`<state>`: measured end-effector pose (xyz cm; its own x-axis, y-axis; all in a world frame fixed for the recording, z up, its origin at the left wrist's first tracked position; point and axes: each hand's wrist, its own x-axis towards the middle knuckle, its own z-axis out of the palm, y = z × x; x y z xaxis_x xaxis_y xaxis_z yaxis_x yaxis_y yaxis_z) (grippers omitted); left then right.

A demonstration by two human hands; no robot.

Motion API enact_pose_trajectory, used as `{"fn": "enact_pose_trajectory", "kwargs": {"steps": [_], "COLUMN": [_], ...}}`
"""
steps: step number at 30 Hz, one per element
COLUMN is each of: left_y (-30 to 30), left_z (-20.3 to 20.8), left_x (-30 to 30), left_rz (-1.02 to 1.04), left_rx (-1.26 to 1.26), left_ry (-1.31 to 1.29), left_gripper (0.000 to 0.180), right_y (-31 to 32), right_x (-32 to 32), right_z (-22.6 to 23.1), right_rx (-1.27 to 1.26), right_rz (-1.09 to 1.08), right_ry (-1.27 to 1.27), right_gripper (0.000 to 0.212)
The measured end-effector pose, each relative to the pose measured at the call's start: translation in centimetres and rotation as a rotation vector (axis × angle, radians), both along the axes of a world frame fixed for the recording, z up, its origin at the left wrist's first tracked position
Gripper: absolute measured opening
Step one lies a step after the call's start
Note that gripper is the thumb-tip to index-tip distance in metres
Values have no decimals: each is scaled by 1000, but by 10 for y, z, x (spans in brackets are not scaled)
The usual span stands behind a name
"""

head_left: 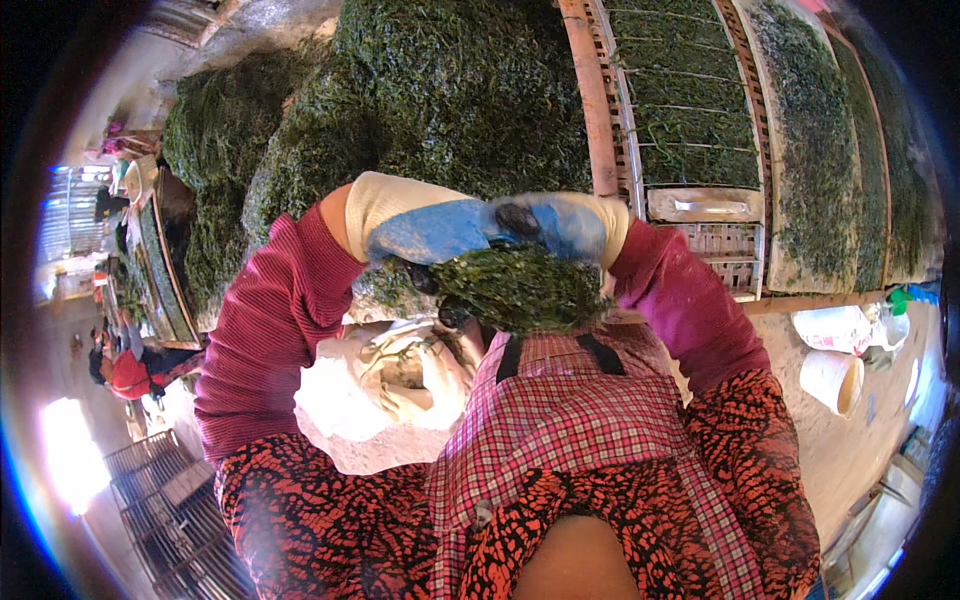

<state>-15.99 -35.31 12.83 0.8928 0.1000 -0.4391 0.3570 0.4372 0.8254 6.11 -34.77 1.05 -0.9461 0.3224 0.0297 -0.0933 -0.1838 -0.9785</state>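
A wet clump of dark green seaweed (520, 288) is held close in front of my apron. My left hand (425, 225), in a cream and blue glove with dark fingertips, curls around the clump's left side. From the other side my right hand (565, 225), in a like glove, closes over its upper edge and meets the left glove. Motion blurs the right fingers, and the clump hides part of both hands. Just beyond the gloves rises a large heap of the same seaweed (450, 90).
Right of the heap lies a slatted rack (695, 100) spread with seaweed, beside a seaweed-covered board (805, 150). A pale sack (390, 385) stands below my left arm. A white bucket (832, 382) lies on the floor at right. Another person (135, 372) is at far left.
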Motion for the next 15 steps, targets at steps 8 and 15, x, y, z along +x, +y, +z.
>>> {"fn": "enact_pose_trajectory", "kwargs": {"steps": [8, 15], "left_y": [-22, -28], "left_z": [-35, -101], "left_x": [60, 206], "left_rz": [-91, 118], "left_rx": [945, 964], "left_ry": [-515, -277], "left_gripper": [30, 39], "right_y": [-37, 11], "right_x": [110, 308], "right_z": [26, 51], "right_rx": [12, 339], "right_rz": [151, -92], "right_ry": [-147, -553], "right_gripper": [43, 27]}}
